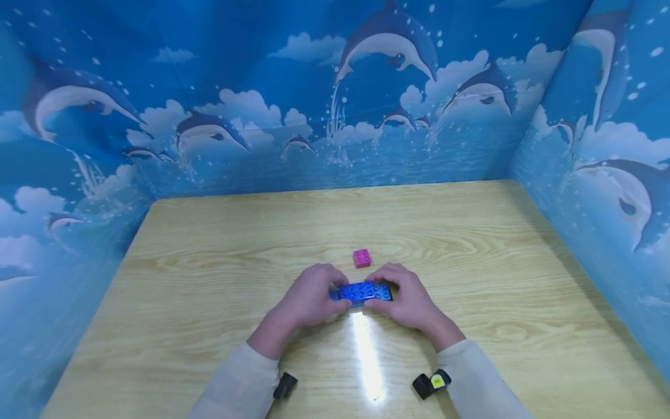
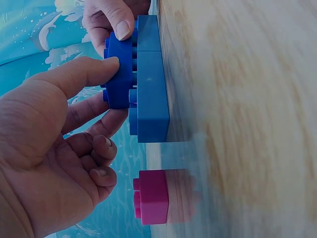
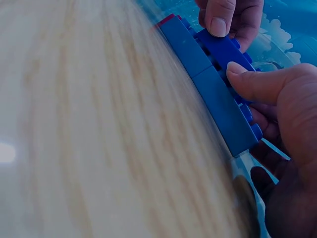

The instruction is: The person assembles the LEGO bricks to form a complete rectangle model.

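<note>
Both hands hold one dark blue toy building brick [image 1: 357,290] from its two ends. My left hand [image 1: 316,295] pinches its left part between thumb and fingers, and my right hand [image 1: 407,295] pinches the right part. Below it, two lighter blue bricks stand end to end on the table, the left one [image 2: 153,99] and the right one [image 3: 225,114]. The dark brick spans their seam. In the left wrist view, studs of the lower bricks show in a narrow gap under it. Uncovered studs show at both outer ends of the lower pair.
A small pink brick [image 1: 362,258] with studs up sits on the wood-grain table [image 1: 235,250], just beyond the hands. Dolphin-print curtains [image 1: 262,116] hang along the table's back and sides. A bright light reflection lies on the tabletop between the forearms.
</note>
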{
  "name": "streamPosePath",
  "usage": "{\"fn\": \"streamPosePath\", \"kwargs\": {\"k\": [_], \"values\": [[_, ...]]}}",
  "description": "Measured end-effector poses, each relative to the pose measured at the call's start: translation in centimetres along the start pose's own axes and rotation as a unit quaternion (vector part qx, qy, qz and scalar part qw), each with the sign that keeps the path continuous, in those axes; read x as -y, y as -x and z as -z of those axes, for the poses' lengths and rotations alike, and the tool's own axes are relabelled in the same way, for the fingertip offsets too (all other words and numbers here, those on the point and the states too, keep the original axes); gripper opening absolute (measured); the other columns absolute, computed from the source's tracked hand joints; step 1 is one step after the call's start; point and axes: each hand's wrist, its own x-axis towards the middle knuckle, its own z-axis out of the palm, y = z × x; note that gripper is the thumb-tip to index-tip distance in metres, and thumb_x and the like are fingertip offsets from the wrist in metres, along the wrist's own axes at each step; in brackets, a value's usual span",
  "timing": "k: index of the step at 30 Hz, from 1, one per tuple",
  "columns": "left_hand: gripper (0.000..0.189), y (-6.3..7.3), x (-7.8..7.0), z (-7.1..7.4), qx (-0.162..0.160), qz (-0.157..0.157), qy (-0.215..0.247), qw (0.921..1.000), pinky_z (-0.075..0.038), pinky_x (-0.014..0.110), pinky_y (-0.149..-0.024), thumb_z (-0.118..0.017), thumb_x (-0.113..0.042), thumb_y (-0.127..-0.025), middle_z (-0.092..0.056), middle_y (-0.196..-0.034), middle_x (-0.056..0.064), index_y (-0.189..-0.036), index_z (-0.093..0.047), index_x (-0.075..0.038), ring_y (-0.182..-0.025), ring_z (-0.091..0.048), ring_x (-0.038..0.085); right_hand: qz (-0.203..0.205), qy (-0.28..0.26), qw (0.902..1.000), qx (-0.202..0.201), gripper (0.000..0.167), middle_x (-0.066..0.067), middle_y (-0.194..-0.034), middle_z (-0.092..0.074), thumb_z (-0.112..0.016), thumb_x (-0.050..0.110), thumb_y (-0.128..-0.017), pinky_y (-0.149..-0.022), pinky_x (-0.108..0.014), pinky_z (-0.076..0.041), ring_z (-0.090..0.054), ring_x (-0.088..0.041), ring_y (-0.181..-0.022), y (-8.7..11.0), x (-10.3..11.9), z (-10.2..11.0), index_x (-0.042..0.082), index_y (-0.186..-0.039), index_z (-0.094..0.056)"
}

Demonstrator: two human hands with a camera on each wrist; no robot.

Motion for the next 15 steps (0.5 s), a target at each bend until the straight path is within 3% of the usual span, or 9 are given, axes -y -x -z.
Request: {"fn": "streamPosePath", "kwargs": {"k": [9,15], "values": [[0.035,-0.06,0.16,-0.25,-0.003,0.007,0.013,0.9999,-0.049,0.035,-0.085,-0.084,-0.028,-0.08,-0.067,-0.1,-0.003,-0.11,-0.074,-0.012,-0.093,-0.06,0.015,-0.022,-0.039,0.999,0.01,0.036,0.011,-0.102,-0.067,-0.09,0.021,-0.075,-0.092,-0.039,-0.046,-0.058,-0.014,-0.101,0.0,-0.22,0.01,0.02,-0.107,-0.074],[0.035,-0.04,0.38,-0.44,-0.007,0.004,0.021,0.9998,-0.049,0.035,-0.086,-0.084,-0.025,-0.079,-0.068,-0.102,-0.002,-0.109,-0.074,-0.011,-0.094,-0.061,0.015,-0.032,-0.039,0.9987,0.01,0.037,-0.001,-0.102,-0.069,-0.089,0.008,-0.074,-0.092,-0.043,-0.046,-0.06,-0.022,-0.101,-0.11,-0.2,-0.13,0.007,-0.108,-0.073]]}}
